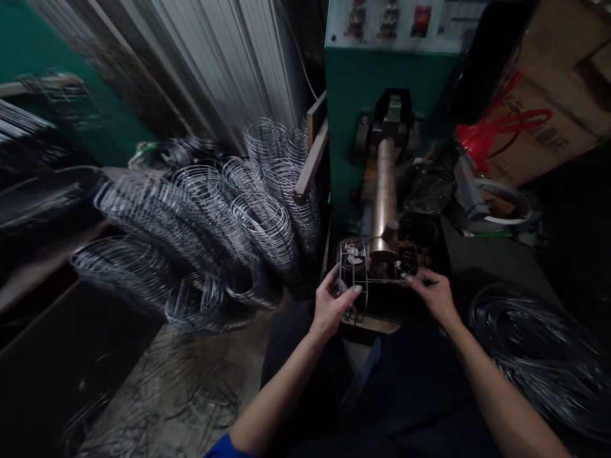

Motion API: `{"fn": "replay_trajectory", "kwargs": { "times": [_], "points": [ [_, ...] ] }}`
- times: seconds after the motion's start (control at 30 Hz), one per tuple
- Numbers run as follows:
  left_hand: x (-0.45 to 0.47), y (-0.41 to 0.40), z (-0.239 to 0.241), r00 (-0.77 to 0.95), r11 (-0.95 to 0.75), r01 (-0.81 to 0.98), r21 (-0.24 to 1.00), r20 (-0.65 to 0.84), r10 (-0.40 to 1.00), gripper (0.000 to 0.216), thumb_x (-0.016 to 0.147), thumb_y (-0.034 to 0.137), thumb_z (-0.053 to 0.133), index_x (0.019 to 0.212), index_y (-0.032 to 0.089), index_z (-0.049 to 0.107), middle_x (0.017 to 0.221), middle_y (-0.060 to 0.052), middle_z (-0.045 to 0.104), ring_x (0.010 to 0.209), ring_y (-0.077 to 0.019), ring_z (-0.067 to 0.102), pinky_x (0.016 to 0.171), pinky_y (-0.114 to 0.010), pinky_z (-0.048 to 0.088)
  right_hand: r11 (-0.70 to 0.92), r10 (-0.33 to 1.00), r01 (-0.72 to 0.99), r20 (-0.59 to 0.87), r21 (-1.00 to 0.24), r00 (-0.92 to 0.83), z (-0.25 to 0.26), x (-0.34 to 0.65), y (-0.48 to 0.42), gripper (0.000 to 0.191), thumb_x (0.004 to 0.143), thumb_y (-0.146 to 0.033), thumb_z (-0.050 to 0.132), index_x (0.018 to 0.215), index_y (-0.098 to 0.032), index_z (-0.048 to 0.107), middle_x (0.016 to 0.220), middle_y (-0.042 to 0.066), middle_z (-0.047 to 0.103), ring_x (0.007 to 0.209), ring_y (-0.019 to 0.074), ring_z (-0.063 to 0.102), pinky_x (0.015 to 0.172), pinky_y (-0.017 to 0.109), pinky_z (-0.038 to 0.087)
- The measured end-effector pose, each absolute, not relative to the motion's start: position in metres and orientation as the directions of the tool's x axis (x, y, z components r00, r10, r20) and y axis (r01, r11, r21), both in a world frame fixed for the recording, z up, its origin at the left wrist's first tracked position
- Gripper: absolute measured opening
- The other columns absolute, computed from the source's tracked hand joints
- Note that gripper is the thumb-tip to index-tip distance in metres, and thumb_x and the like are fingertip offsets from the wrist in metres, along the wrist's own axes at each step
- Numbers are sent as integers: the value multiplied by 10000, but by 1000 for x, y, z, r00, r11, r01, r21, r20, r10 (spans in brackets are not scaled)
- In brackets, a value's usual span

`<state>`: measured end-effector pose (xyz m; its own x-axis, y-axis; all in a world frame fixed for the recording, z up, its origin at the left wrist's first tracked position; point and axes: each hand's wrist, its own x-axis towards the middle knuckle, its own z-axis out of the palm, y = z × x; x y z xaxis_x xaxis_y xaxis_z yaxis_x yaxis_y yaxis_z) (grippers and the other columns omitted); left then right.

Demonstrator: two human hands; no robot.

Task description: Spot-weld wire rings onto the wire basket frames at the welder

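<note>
A small wire cage (365,277) made of rings and straight rods sits under the copper-coloured arm (384,197) of a green welding machine (382,83). My left hand (334,304) grips the ring at the cage's left end, fingers curled round the wire. My right hand (432,294) pinches the rods at the cage's right end. Both forearms reach up from the bottom of the view.
Large stacks of wire rings (210,222) fill the left side. A coil of dark wire (539,356) lies at the right. A small fan (429,191) and red cord (496,130) sit beside the machine. Loose wire scraps (176,394) cover the floor.
</note>
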<state>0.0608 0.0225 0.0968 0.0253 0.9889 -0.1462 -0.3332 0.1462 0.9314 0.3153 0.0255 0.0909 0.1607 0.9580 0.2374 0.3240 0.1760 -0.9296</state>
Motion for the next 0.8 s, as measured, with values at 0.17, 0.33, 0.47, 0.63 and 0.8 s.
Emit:
{"fn": "replay_trajectory", "kwargs": {
  "times": [0.17, 0.33, 0.47, 0.63, 0.8],
  "points": [
    [64, 26, 94, 24, 135, -343, 930, -135, 991, 829, 684, 336, 864, 1416, 160, 516, 667, 83, 458, 521, -49, 434, 466, -167, 422, 171, 960, 326, 231, -930, 155, 92, 319, 30, 524, 795, -499, 754, 551, -183, 413, 593, -34, 336, 574, 132, 305, 567, 272, 236],
    [67, 28, 93, 28, 144, -356, 923, -144, 989, 833, 673, 342, 870, 1410, 165, 525, 678, 80, 468, 525, -48, 450, 480, -170, 448, 155, 962, 332, 219, -930, 163, 93, 322, 32, 530, 787, -520, 754, 545, -184, 424, 588, -33, 338, 574, 136, 309, 563, 271, 231],
    [69, 30, 93, 34, 166, -376, 912, -165, 986, 899, 647, 378, 879, 1434, 167, 500, 680, 82, 474, 479, -55, 435, 417, -197, 461, 149, 962, 334, 214, -931, 167, 94, 323, 33, 528, 782, -530, 756, 541, -182, 439, 586, -32, 348, 571, 136, 320, 565, 270, 237],
    [70, 35, 96, 33, 152, -365, 918, -151, 988, 858, 650, 369, 880, 1403, 154, 529, 677, 82, 482, 475, -44, 447, 426, -180, 448, 147, 963, 348, 215, -926, 164, 96, 322, 36, 544, 779, -548, 751, 538, -184, 426, 584, -31, 349, 567, 134, 322, 559, 268, 246],
    [71, 39, 99, 53, 173, -379, 909, -166, 985, 884, 647, 376, 878, 1413, 137, 508, 651, 90, 478, 451, -55, 446, 396, -198, 454, 130, 960, 374, 210, -918, 183, 102, 321, 38, 578, 763, -606, 744, 526, -185, 426, 566, -28, 353, 557, 134, 325, 547, 263, 264]
  ]
}}
